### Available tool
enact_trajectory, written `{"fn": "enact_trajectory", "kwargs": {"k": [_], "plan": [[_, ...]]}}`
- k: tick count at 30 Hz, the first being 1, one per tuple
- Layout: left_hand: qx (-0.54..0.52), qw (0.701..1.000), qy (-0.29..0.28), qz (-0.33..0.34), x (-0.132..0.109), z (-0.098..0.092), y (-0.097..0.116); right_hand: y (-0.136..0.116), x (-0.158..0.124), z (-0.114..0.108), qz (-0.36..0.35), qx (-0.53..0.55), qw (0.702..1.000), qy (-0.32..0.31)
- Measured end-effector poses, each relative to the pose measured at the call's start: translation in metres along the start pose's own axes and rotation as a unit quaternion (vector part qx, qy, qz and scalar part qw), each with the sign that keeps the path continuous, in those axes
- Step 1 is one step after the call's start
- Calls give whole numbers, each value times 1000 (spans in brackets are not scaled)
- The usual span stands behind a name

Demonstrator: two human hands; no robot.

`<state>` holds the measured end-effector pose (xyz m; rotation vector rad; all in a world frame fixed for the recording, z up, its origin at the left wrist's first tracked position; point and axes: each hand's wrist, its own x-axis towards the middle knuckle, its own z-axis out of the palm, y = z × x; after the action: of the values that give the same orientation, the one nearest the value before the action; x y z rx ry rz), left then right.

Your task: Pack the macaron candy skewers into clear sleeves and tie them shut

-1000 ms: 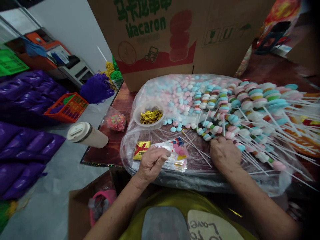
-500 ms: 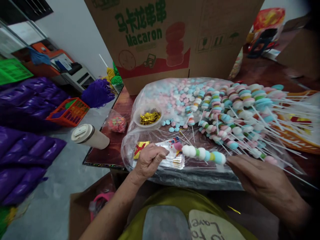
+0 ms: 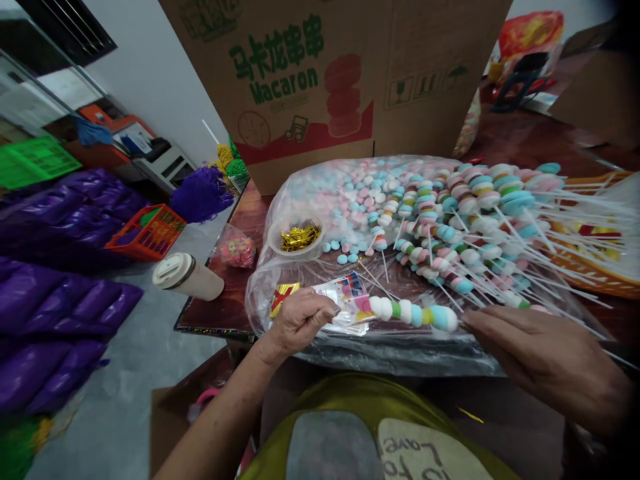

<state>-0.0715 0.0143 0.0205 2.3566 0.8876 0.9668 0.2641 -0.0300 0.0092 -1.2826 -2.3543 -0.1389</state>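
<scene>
My right hand [image 3: 545, 363] is closed on the stick of a candy skewer [image 3: 415, 313] with white, green, yellow and blue discs, held level above the plastic sheet. The skewer's tip sits at the mouth of a small printed wrapper bag [image 3: 353, 303]. My left hand [image 3: 300, 320] pinches that bag on top of a thin stack of the same bags. A large heap of candy skewers [image 3: 480, 227] lies to the right on the sheet.
A plastic bowl of gold twist ties [image 3: 297, 237] sits behind my left hand, with loose pink and blue candies [image 3: 360, 193] beyond. A Macaron carton [image 3: 320, 80] stands at the back. A lidded cup [image 3: 187, 277] lies at the table's left edge. Purple bags [image 3: 60, 300] cover the floor.
My right hand lifted one skewer out of the heap and brought it left, so its tip now meets the bag pinched in my left hand. My left hand stayed on the bag stack.
</scene>
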Motion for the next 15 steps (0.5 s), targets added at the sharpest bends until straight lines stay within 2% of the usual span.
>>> {"fn": "enact_trajectory", "kwargs": {"k": [3,7,10,13,15], "plan": [[-6,999,-30,10,4,-2,1,8,-2,-4,-62,-10,998,30],[-23,999,-36,25,7,-1,2,5,4,-7,-72,-25,997,2],[-32,999,-23,18,7,1,3,0,6,-5,-72,-2,997,7],[-28,999,-16,5,6,0,3,3,1,-3,-84,24,996,-14],[-24,999,-21,-1,6,-2,3,9,-3,-2,-78,19,997,3]]}}
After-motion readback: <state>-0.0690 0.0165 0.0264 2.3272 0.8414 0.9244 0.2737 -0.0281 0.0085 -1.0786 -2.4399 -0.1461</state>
